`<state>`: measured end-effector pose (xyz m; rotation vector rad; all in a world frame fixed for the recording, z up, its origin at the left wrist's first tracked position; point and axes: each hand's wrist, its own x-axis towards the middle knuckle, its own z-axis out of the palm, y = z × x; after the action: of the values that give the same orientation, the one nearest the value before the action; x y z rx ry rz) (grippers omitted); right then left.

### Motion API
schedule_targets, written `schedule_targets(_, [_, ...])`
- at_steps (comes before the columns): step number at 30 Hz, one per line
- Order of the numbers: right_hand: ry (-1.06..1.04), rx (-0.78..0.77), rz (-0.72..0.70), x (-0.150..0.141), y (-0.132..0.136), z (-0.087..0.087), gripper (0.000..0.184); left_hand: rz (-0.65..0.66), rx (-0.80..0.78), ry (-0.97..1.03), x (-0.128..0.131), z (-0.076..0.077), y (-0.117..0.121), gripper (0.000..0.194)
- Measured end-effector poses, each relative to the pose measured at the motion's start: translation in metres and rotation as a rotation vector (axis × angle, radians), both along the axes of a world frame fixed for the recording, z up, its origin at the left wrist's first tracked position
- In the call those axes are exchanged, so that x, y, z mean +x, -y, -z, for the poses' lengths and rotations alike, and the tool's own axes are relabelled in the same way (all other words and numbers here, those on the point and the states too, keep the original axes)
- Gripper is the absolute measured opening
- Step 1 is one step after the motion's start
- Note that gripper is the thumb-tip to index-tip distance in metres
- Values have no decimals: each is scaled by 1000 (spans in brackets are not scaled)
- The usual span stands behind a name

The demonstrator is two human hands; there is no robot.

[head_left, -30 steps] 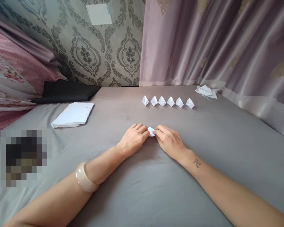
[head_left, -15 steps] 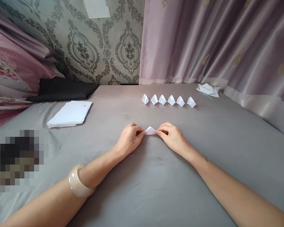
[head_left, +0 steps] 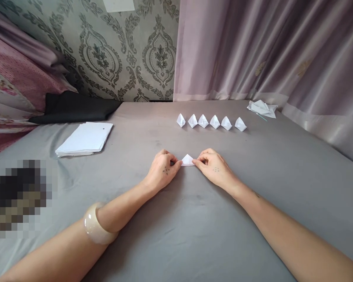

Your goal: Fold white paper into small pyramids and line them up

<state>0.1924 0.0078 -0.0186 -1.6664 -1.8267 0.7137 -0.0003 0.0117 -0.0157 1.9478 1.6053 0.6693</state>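
A small folded white paper [head_left: 188,160], triangular with its point up, is held between my two hands just above or on the grey cloth. My left hand [head_left: 164,167] pinches its left corner between thumb and fingers. The right corner is pinched the same way by my right hand [head_left: 214,167]. Beyond them several small folded paper boats [head_left: 203,121] stand in a row, each with a raised peak. A pale bangle [head_left: 97,225] circles my left forearm.
A stack of white paper sheets [head_left: 85,138] lies at the left. Behind it is a folded black cloth [head_left: 76,107]. More folded white paper [head_left: 261,108] and a thin bluish stick [head_left: 261,117] lie at the far right, near the curtain [head_left: 223,51]. Grey cloth [head_left: 182,235] covers the surface.
The camera view has shifted slightly. Both hands keep their pinch on the paper's corners, and its triangular face now turns more squarely toward me.
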Motion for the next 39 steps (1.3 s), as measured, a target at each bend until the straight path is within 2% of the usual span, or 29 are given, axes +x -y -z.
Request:
schedule_targets(9, [20, -49, -30, 4, -6, 2, 26, 4, -51, 4, -1, 3, -5, 21])
schedule_targets(20, [66, -61, -27, 6, -9, -3, 31, 88, 35, -103, -2, 5, -3, 15])
schedule_targets(22, [77, -60, -13, 8, -10, -3, 32, 159, 146, -147, -2, 7, -3, 20])
schedule_targets(25, [49, -82, -26, 14, -12, -2, 29, 377, 328, -251, -1, 8, -2, 34])
schedule_targets(27, [-51, -140, -20, 19, -12, -1, 23, 490, 379, -332, -1, 9, -2, 39])
schedule_targets(29, [-205, -165, 26, 21, -10, 0, 19, 521, 393, -396, -1, 8, -1, 40])
schedule_targets(32, [-273, -2, 65, 16, -1, 0, 19, 509, 406, -461, 0, 5, 1, 41])
schedule_targets(36, [-46, 309, -129, -2, 18, -1, 28, 513, 404, -533, 2, -2, 5, 41])
schedule_targets(39, [144, 347, -244, -12, 29, -2, 36, 520, 402, -582, 2, -6, 8, 39])
